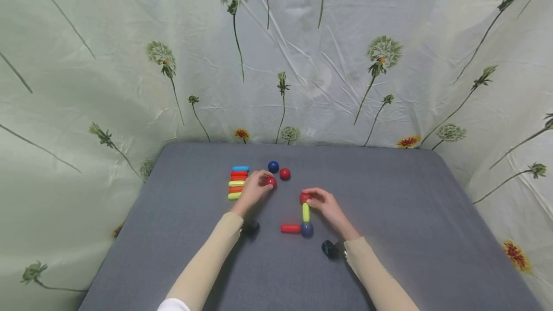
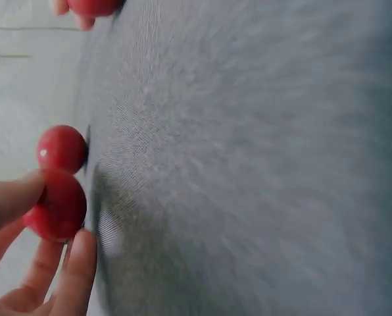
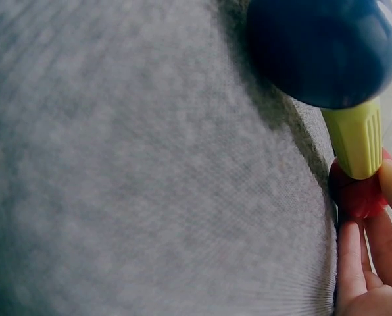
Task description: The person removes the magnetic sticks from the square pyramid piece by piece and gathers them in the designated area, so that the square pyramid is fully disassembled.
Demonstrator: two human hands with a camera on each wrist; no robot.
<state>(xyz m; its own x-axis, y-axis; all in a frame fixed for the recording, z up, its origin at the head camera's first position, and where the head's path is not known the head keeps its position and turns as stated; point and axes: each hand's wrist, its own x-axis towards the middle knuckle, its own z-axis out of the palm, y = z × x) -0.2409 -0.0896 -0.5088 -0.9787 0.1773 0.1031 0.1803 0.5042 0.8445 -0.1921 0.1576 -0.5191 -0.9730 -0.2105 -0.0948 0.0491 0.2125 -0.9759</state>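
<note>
At the left, my left hand point(image 1: 257, 188) holds a red ball point(image 2: 59, 205) between thumb and fingers, close to the table. Just beyond that ball lies another red ball point(image 1: 284, 173), with a dark blue ball point(image 1: 273, 166) beside it. My right hand point(image 1: 326, 204) grips a third red ball point(image 3: 358, 191) at the far end of a yellow-green stick point(image 1: 306, 212). The stick's near end meets a blue ball point(image 1: 306, 229). From this blue ball a red stick point(image 1: 290, 228) points left along the table.
Left of my left hand, several coloured sticks point(image 1: 238, 173) lie in a stacked row, partly hidden by the hand. The grey table point(image 1: 389, 196) runs back to a flower-patterned cloth point(image 1: 328, 61). Dark wrist cameras point(image 1: 330, 249) sit under both wrists.
</note>
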